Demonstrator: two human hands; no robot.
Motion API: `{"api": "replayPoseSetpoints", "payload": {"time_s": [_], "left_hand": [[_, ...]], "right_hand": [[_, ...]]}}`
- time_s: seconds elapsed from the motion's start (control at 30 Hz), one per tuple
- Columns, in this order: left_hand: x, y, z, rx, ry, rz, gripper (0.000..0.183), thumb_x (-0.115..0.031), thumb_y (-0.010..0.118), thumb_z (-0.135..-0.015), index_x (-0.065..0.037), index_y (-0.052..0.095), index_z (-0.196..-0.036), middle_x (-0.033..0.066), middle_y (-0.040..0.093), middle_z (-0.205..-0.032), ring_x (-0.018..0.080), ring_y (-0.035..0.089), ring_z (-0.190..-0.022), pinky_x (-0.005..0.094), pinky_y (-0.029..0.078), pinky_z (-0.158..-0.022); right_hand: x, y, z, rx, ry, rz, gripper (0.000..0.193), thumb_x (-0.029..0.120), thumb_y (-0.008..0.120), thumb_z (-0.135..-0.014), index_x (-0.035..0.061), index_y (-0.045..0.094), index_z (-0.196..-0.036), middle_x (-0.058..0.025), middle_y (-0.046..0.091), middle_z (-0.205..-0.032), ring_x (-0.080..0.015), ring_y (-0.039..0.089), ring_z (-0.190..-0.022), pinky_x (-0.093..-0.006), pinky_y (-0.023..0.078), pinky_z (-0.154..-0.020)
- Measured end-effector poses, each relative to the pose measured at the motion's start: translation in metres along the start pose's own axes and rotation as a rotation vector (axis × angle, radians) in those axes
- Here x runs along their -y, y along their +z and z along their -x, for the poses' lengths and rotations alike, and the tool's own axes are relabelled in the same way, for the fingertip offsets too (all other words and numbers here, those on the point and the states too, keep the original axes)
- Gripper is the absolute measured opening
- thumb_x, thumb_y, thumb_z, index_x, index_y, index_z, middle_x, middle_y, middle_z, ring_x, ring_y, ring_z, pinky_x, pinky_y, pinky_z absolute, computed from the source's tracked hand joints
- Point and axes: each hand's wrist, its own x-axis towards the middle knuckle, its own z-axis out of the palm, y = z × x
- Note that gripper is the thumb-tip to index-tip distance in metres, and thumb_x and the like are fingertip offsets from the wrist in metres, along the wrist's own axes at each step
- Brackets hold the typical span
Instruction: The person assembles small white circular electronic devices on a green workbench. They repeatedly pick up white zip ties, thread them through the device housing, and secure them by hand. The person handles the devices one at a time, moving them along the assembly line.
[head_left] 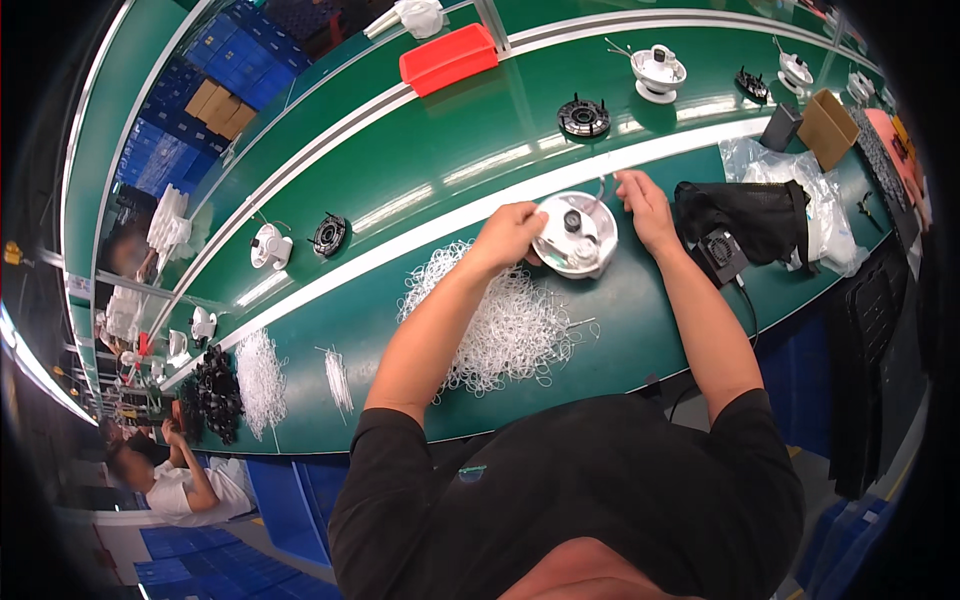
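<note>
Black shirt (560, 490) nearest the lens; my forearms reach out from it over the green desk (385, 275).

Risks, left to right. Heap of white looped cords (510, 340) sits beside my left forearm, close under the work: a loop could catch on my wrist or the piece and drag others along. Left fingers (522, 213) clamped on the left rim of a white round housing (587, 248), thumb uppermost. Housing is just right of the heap's far end, open face up, black knob-like part inside. That hold is one-sided; a slack grip could let the piece tip. Thin lead (601, 186) at its far edge: a sharp sideways pull could strain it or twist the housing round. Right fingers (632, 190) curled at the lead, just off the rim. Small black fan (722, 252) sits near my right forearm; an outward elbow could nudge it or snag its cable (752, 305).

Hard to make out, left to right. Black parts (217, 395) at far left: too small and crowded to name. Left fingertips: partly hidden beneath the rim. Housing: underside unseen, inner fittings blurred. Right fingers: cannot tell whether they pinch the lead or merely lie beside it. Black pouch (745, 205): contents hidden.
</note>
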Motion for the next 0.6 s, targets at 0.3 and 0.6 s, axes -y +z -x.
{"api": "replayPoseSetpoints", "payload": {"time_s": [0.3,0.6], "left_hand": [[0.031,-0.097,-0.082,-0.517,0.014,0.486,0.024,-0.007,0.048,-0.099,0.017,0.051,-0.101,0.0271,0.062,-0.101,0.0395,0.070,-0.083,0.0431,0.064,-0.071],[0.029,-0.093,-0.072,-0.633,-0.084,0.438,0.055,-0.037,0.066,-0.094,0.012,0.054,-0.114,0.0203,0.064,-0.103,0.0268,0.067,-0.082,0.0325,0.057,-0.060]], "right_hand": [[-0.010,0.008,-0.003,0.040,-0.124,0.177,0.025,0.025,0.061,-0.097,0.0019,0.066,-0.104,-0.0033,0.065,-0.083,-0.0105,0.058,-0.077,-0.0272,0.046,-0.071],[-0.011,0.009,0.001,0.061,-0.089,0.152,0.025,0.025,0.065,-0.092,0.0018,0.069,-0.100,-0.0065,0.069,-0.082,-0.0129,0.061,-0.074,-0.0291,0.050,-0.071]]}}
